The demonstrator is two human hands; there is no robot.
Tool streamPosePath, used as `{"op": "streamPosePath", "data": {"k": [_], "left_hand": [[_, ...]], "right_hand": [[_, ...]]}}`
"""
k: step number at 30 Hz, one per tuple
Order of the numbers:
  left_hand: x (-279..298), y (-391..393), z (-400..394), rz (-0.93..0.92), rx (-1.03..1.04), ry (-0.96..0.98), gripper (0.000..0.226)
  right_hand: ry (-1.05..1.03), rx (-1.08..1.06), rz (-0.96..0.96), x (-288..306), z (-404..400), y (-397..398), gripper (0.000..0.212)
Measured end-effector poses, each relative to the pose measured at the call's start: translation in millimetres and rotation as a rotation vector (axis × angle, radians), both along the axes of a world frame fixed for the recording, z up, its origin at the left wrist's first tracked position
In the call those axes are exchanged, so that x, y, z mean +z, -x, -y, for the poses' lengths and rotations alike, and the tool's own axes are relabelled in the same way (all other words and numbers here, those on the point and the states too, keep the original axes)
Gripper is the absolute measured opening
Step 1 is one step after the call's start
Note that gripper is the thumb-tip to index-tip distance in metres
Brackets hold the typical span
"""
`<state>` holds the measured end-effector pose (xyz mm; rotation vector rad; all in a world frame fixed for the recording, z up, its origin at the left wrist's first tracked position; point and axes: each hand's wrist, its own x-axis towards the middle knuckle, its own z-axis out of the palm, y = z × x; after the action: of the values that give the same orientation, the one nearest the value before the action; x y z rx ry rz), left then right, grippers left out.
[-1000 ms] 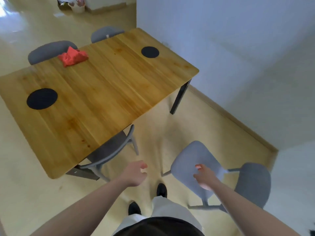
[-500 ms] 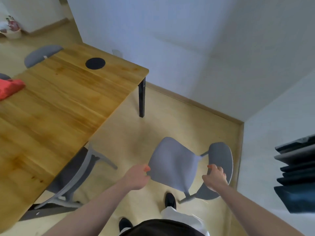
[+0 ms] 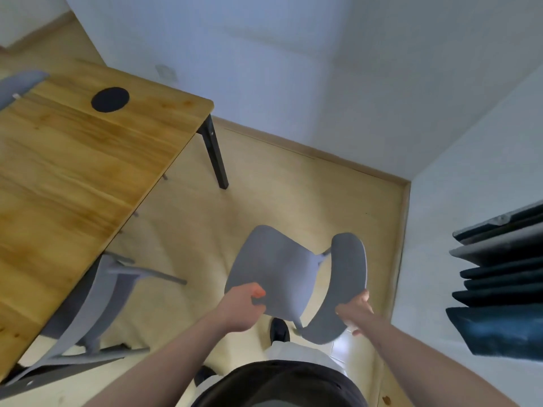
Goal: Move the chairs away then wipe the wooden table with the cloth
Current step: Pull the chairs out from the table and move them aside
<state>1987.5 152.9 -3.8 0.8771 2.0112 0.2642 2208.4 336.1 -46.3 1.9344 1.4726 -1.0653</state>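
a person's left hand (image 3: 241,308) grips the grey chair (image 3: 273,271) seat's near edge, right hand (image 3: 354,311) clamps its backrest; chair held right of the wooden table (image 3: 73,160), toward the corner.

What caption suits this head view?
Both hands, left hand and right hand, grip a grey chair beside the wooden table.

Bright even daylight, soft shadows, slight blur, wide-angle edge distortion

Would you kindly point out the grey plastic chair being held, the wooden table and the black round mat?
Grey plastic chair (image 3: 274,267), head view, seat.
Wooden table (image 3: 73,171), head view, bare top.
Black round mat (image 3: 110,99), head view, centre.
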Motion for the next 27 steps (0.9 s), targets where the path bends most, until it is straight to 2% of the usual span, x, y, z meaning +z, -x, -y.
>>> {"op": "streamPosePath", "data": {"k": [6,10,14,17,20,21,25,27], "left_hand": [[-8.3,-13.7,-4.5,0.020,-0.017,0.075,0.040],[-15.4,-17.2,-3.5,0.051,0.042,0.120,0.039],[-22.7,-18.6,-3.1,0.085,0.077,0.157,0.040],[-26.0,-19.6,-3.3,0.108,0.125,0.201,0.040],[-30.3,-20.0,1.5,0.139,0.212,0.254,0.027],[-31.3,-20.4,3.5,0.153,0.242,0.267,0.022],[-33.9,-21.4,9.9,0.248,0.379,0.356,0.049],[-33.0,-23.0,11.0,0.336,0.467,0.368,0.055]], "right_hand": [[0.005,-0.065,0.005,-11.8,-17.8,5.3,0.094],[0.049,-0.113,-0.156,0.6,-20.3,15.3,0.071],[0.022,-0.166,-0.123,-9.8,-25.2,38.1,0.056],[0.081,-0.057,-0.188,-34.1,-32.1,54.2,0.056],[0.145,-0.011,-0.318,10.1,-22.1,80.0,0.018],[0.158,-0.003,-0.362,19.7,-19.5,87.4,0.012],[0.250,0.036,-0.447,30.8,-18.5,107.8,0.026],[0.269,0.071,-0.480,33.3,-18.2,116.7,0.028]]}}
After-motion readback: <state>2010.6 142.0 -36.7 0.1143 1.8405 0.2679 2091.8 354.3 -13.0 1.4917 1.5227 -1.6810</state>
